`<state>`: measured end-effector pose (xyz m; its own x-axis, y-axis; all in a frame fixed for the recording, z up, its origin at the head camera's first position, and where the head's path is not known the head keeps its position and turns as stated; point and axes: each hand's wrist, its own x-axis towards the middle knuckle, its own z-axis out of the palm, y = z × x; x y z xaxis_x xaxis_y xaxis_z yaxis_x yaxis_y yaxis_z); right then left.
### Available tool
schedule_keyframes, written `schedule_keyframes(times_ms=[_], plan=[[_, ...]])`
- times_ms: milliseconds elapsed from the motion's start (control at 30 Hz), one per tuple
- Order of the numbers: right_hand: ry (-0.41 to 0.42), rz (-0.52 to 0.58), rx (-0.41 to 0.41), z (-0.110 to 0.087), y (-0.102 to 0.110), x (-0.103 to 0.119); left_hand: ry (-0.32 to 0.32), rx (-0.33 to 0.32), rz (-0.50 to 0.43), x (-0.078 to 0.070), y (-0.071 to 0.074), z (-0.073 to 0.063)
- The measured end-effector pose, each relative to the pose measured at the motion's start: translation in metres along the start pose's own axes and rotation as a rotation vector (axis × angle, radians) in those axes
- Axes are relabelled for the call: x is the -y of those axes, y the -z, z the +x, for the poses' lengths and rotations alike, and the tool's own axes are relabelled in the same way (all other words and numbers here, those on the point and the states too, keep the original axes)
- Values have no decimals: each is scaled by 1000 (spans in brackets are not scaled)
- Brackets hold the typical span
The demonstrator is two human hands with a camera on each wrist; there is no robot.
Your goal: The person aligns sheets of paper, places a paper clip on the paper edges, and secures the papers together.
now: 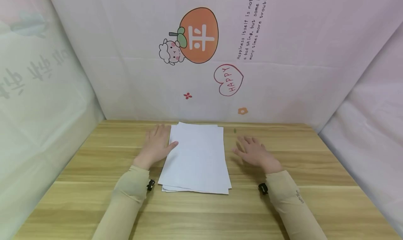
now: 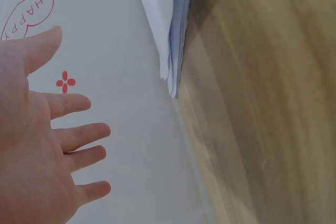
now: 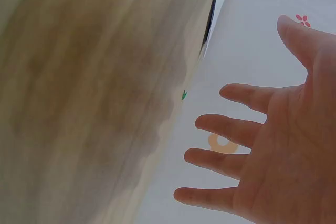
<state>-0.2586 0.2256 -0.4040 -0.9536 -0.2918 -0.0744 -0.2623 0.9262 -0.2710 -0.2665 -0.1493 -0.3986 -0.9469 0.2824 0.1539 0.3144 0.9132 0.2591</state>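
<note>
Hands: two, fingers spread wide; bare left hand (image 1: pixel 156 145) at the white rectangular paper stack (image 1: pixel 198 159), bare right hand (image 1: pixel 254 152) apart.
Paper: one stack, near mid far edge of one light-brown wood-grain desk (image 1: pixel 189 217).
Cloth: three white fabric walls (image 1: pixel 132 75).

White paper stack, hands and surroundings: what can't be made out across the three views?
- White paper stack: head view, uppermost sheet covers the rest; count unclear.
- Left hand: left wrist view, left edge cuts off part.
- Small green item: head and right wrist views, too small to identify.
- Right sleeve lettering: head view, too small to read.
</note>
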Motion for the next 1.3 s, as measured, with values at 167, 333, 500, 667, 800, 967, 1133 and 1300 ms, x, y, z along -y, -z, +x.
schedule_keyframes(times_ms=[167,333,500,667,800,967,1133,1300], plan=[[2,-3,15,3,-1,1,-1,3,-6,-1,-3,3],[7,2,40,6,0,5,-6,-1,-1,-2,-5,4],[7,-9,76,13,-2,7,-15,14,17,-3,-7,5],[12,-16,101,16,-3,9,-3,43,23,-3,-7,7],[13,4,124,18,-1,14,9,67,41,-2,-8,9],[16,9,138,20,-1,20,18,94,67,-1,-9,12],[28,-5,134,25,-4,24,19,116,78,0,-7,12],[35,-11,127,27,-4,31,38,155,67,0,-4,13]])
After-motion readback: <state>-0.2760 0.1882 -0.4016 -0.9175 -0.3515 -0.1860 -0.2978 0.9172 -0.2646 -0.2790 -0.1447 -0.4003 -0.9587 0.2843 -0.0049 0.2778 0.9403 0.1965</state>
